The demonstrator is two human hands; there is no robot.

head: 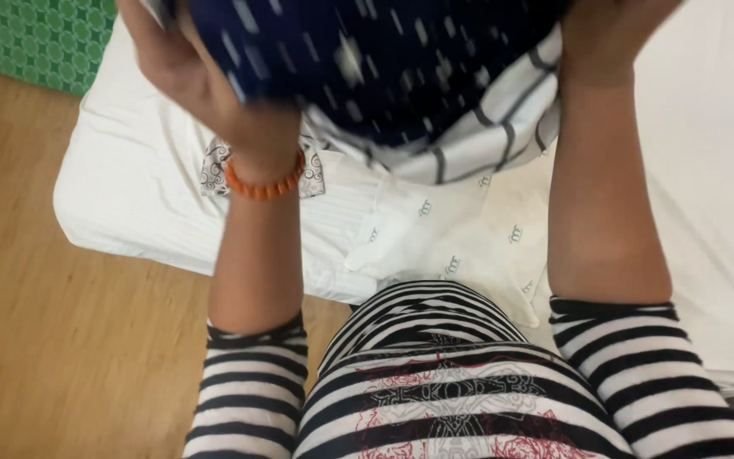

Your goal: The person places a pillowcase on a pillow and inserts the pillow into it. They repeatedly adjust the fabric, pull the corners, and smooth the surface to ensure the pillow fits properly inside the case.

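Striped black-and-white sleeves (252, 391) and the matching shirt front with a red printed design fill the lower edge of the head view, nearest the camera. Both forearms rise from them toward the top of the frame. Left hand (189, 72), with an orange bead bracelet (263, 185) on its wrist, grips the left edge of a dark blue garment with small white marks (367, 59), its fingers closed on the fabric. Right hand (609, 38) holds the garment's right edge at the top of the frame; its fingers are cut off by the frame and hidden by cloth, so their exact position cannot be told. The garment hangs lifted between the two hands, blurred, above the bed. A white cloth with dark grid stripes (490, 136) hangs just beneath and behind it. Below lie a white pillow (142, 191), a white sheet with small printed marks (456, 238), and a white mattress (715, 170). Wooden floor (53, 323) and a green patterned mat (31, 38) lie to the left.
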